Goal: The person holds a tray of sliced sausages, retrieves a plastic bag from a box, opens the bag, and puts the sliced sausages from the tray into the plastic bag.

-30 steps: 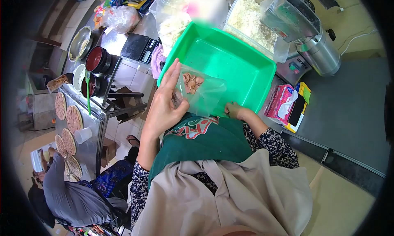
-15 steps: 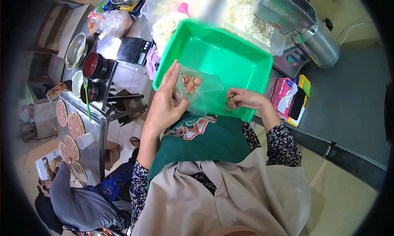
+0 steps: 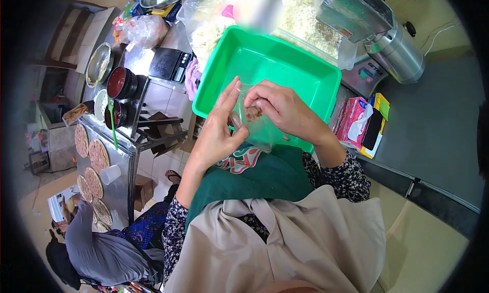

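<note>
A clear plastic bag (image 3: 261,134) is held over the near left part of a green tub (image 3: 325,84). My left hand (image 3: 220,127) grips the bag's left side between thumb and fingers. At the bag's mouth, my right hand (image 3: 285,109) is closed, with brown sliced pieces (image 3: 253,113) at its fingertips. Which pieces are in the fingers and which lie in the bag is hard to tell. A small brown piece (image 3: 286,137) lies near the tub's front edge, below my right hand.
Containers of white shreds (image 3: 308,23) stand behind the tub. A metal machine (image 3: 392,48) and a tissue pack (image 3: 354,121) are at the right. Leftward are a scale (image 3: 170,65), dark bowls (image 3: 119,82), flat round items (image 3: 98,155) and another person (image 3: 102,252).
My right hand has risen from the tub's front edge with brown pieces and moved left to the bag's mouth. My left hand still holds the bag.
</note>
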`<state>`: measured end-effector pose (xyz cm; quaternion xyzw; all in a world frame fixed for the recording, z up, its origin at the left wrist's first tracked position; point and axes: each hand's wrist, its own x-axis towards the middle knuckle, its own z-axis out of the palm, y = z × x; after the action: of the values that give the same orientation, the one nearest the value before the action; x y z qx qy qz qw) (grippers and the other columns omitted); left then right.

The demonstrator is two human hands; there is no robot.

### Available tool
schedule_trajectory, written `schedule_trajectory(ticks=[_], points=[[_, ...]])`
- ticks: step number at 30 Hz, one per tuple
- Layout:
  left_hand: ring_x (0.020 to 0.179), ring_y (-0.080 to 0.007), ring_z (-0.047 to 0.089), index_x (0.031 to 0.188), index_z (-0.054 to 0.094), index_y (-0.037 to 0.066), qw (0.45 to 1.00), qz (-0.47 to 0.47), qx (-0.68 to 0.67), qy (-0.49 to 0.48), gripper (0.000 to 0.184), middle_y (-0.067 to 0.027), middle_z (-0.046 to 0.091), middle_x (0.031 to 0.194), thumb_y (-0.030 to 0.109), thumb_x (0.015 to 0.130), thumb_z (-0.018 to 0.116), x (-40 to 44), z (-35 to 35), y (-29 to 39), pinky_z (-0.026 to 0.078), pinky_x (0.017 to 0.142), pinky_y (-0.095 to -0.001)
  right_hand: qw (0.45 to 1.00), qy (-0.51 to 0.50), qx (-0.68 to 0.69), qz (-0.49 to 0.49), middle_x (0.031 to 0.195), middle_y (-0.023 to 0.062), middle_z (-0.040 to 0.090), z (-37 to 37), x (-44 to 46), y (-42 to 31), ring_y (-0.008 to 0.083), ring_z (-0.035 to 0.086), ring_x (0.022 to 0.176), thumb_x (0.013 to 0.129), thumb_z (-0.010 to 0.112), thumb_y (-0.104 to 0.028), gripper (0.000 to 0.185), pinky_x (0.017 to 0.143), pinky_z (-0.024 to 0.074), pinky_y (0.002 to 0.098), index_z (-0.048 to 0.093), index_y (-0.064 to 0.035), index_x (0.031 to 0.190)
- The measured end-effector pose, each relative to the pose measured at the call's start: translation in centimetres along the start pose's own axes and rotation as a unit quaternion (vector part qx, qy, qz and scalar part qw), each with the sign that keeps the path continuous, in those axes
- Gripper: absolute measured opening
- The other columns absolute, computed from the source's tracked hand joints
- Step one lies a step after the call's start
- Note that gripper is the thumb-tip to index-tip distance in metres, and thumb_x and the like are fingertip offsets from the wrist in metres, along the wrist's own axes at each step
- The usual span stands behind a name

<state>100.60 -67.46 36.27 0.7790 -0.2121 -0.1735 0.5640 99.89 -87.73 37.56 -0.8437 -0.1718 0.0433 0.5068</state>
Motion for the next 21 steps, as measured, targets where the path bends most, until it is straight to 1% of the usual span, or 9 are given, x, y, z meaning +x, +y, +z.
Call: schedule_trajectory(ticks=[2,4,5,7,8,10,13,17,21], points=[[0.062,-0.0110,0.055,0.150,0.033,0.002,1.000,0.019,-0.012,0.009,0.083,-0.0169,0.031,0.157,-0.003,0.072,0.059,-0.2,-0.1,0.0,0.045,0.056,-0.0261,1.000,0.000,-0.012,-0.004,0.096,0.0106,0.066,-0.2,0.2,-0.3,0.0241,0.065,0.086,0.094,0.051,-0.002,0.013,0.080,0.0510,0.0334,0.064,-0.0012,0.099],[0.076,-0.0152,0.061,0.151,0.032,0.003,1.000,0.007,-0.015,0.004,0.083,-0.0171,0.030,0.157,-0.002,0.072,0.059,-0.4,-0.4,0.5,0.048,0.063,-0.0275,1.000,0.002,0.014,0.009,0.097,0.0111,0.069,-0.7,0.3,-0.4,0.0227,0.067,0.086,0.093,0.050,0.001,0.017,0.078,0.0528,0.0339,0.065,-0.0001,0.100],[0.076,-0.0152,0.061,0.151,0.032,0.003,1.000,0.006,-0.014,0.003,0.083,-0.0171,0.030,0.157,-0.002,0.072,0.059,-0.4,-0.4,0.4,0.048,0.063,-0.0275,1.000,0.002,0.014,0.009,0.097,0.0111,0.069,-0.8,0.3,-0.2,0.0227,0.067,0.086,0.093,0.050,0.001,0.017,0.078,0.0528,0.0339,0.065,-0.0001,0.100],[0.104,-0.0216,0.062,0.152,0.031,0.005,0.999,0.042,-0.011,0.017,0.083,-0.0171,0.029,0.158,-0.002,0.073,0.058,-0.3,-0.5,0.2,0.051,0.076,-0.0293,0.999,-0.030,0.025,0.011,0.098,0.0111,0.071,-1.0,0.3,0.1,0.0215,0.069,0.087,0.092,0.048,0.004,0.022,0.079,0.0541,0.0328,0.067,0.0004,0.103],[0.104,-0.0216,0.062,0.152,0.031,0.005,0.999,0.041,-0.010,0.017,0.083,-0.0171,0.029,0.158,-0.002,0.073,0.058,-0.3,-0.5,0.1,0.051,0.076,-0.0293,0.999,-0.030,0.025,0.011,0.098,0.0111,0.071,-0.9,0.3,0.1,0.0215,0.069,0.087,0.092,0.048,0.004,0.022,0.079,0.0541,0.0328,0.067,0.0004,0.103],[0.130,-0.0265,0.049,0.152,0.030,0.006,0.998,0.058,-0.011,0.027,0.084,-0.0168,0.028,0.158,-0.003,0.073,0.057,-0.3,-0.5,0.0,0.049,0.090,-0.0309,0.996,-0.044,0.076,0.014,0.100,0.0115,0.072,-0.7,0.3,-0.1,0.0204,0.070,0.090,0.092,0.046,0.007,0.026,0.081,0.0548,0.0319,0.068,-0.0001,0.105],[0.137,-0.0275,0.043,0.153,0.030,0.007,0.998,0.055,0.004,0.030,0.085,-0.0165,0.028,0.158,-0.003,0.073,0.057,-0.6,-0.9,0.3,0.046,0.096,-0.0308,0.999,-0.002,0.046,0.005,0.099,0.0123,0.072,-0.4,0.1,0.6,0.0215,0.071,0.090,0.091,0.046,0.008,0.025,0.083,0.0551,0.0322,0.067,0.0004,0.102],[0.138,-0.0263,0.041,0.153,0.031,0.008,0.998,0.053,0.031,0.016,0.085,-0.0155,0.028,0.158,-0.003,0.072,0.056,-1.0,-1.7,1.3,0.045,0.096,-0.0304,0.999,-0.009,0.053,0.005,0.103,0.0137,0.071,-1.0,0.0,-0.3,0.0217,0.070,0.092,0.089,0.046,0.010,0.024,0.083,0.0557,0.0326,0.066,0.0011,0.099],[0.141,-0.0245,0.036,0.153,0.032,0.008,0.997,0.075,-0.031,0.008,0.085,-0.0141,0.028,0.159,-0.004,0.072,0.055,-1.4,-1.9,1.2,0.043,0.099,-0.0308,0.998,0.010,0.058,-0.030,0.105,0.0122,0.069,-0.5,-0.2,-0.7,0.0218,0.069,0.091,0.087,0.048,0.011,0.023,0.080,0.0557,0.0327,0.065,0.0005,0.097]])
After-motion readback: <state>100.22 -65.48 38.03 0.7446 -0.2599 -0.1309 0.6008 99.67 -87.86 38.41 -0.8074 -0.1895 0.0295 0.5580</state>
